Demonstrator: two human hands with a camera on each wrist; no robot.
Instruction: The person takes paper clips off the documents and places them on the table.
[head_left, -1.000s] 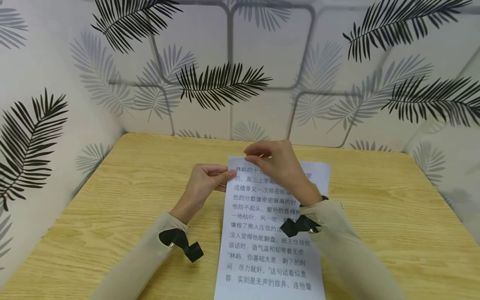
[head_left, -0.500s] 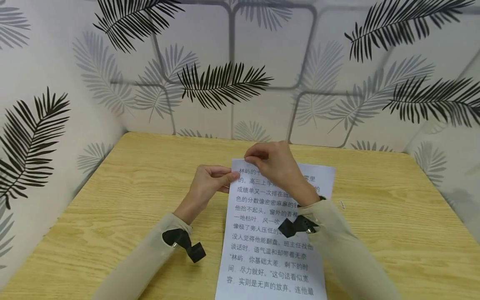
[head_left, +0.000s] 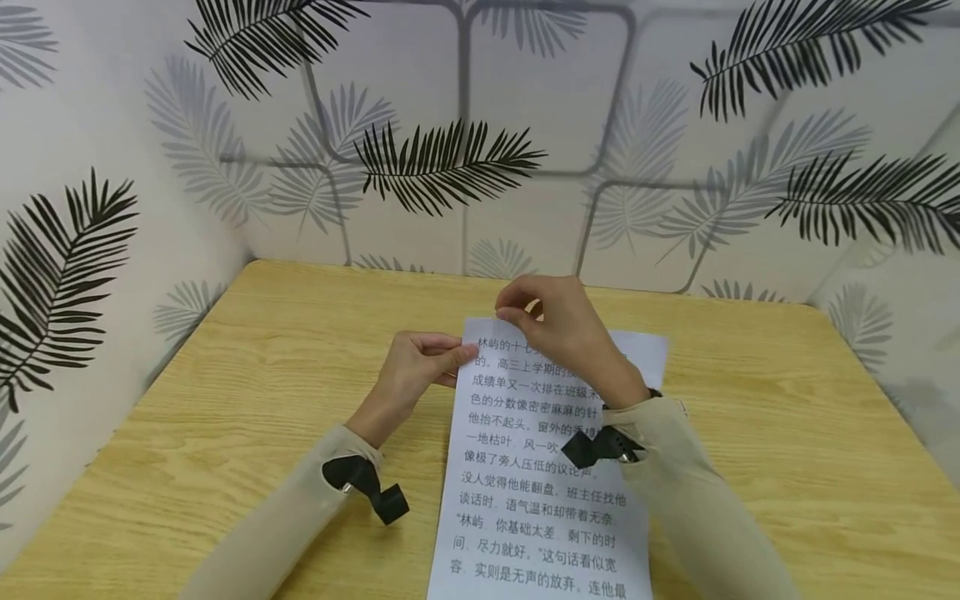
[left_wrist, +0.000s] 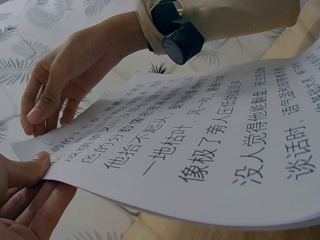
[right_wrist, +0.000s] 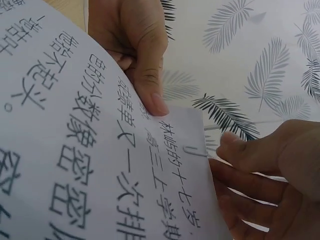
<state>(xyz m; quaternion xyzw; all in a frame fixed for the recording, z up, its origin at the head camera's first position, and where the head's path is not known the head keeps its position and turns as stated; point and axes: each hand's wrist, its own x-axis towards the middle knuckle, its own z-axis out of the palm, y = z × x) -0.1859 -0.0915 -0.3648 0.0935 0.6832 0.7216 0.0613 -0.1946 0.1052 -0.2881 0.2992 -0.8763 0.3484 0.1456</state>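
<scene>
A white paper [head_left: 540,517] printed with dark characters is held raised and tilted over the table. My left hand [head_left: 412,367] pinches its left edge near the top corner, thumb on the printed face and fingers behind. A small paper clip [right_wrist: 195,151] sits on the top edge by that corner; it also shows in the left wrist view as a pale clip [left_wrist: 44,140]. My right hand [head_left: 566,329] is at the top edge beside the clip. In the right wrist view its thumb stands off the paper, and its loosely bent fingers lie right at the sheet's edge.
The wooden table [head_left: 262,375] spreads out on both sides of the paper. A leaf-patterned wall covering [head_left: 525,208] rises behind and at the sides. A tiny pale object [head_left: 682,407] lies on the table, partly hidden by the right sleeve.
The paper and left hand have shifted slightly right since the first frame. My right hand has lifted a little up and to the right along the top edge.
</scene>
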